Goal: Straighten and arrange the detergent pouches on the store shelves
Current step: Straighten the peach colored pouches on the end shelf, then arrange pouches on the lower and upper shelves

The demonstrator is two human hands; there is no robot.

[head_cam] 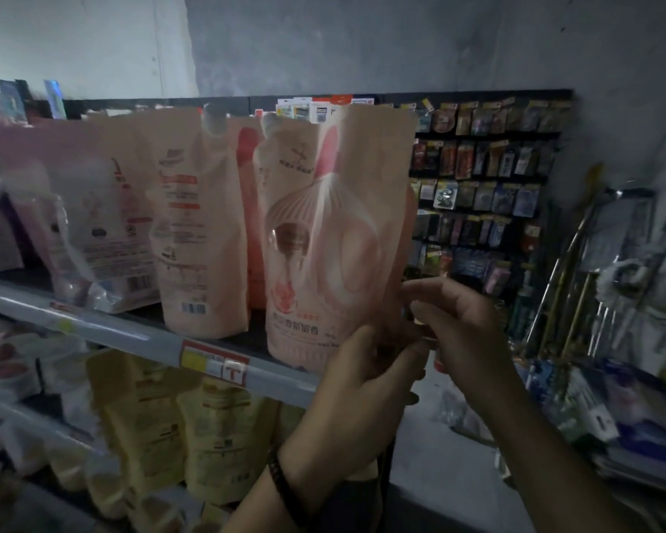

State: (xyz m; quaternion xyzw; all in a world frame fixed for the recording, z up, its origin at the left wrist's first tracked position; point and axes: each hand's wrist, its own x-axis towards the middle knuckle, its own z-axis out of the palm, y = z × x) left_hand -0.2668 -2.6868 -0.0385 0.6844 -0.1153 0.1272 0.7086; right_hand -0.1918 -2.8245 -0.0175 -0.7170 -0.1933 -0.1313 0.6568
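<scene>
A tall pink detergent pouch (323, 240) stands upright at the right end of the upper shelf (139, 332), its printed front facing me. My left hand (366, 382) holds its lower right corner from the front. My right hand (454, 325) grips the same corner from the right side, fingers curled round the edge. Beside it to the left stands another pink pouch (197, 225) showing its back label. A third pink pouch (104, 225) leans tilted further left. More pink pouches sit behind them.
Yellow pouches (208, 428) fill the lower shelf. A price tag (216, 363) is on the shelf rail. A pegboard rack of small packaged goods (485, 186) hangs at the right. Metal poles and mops (593, 271) lean at the far right, above stacked goods.
</scene>
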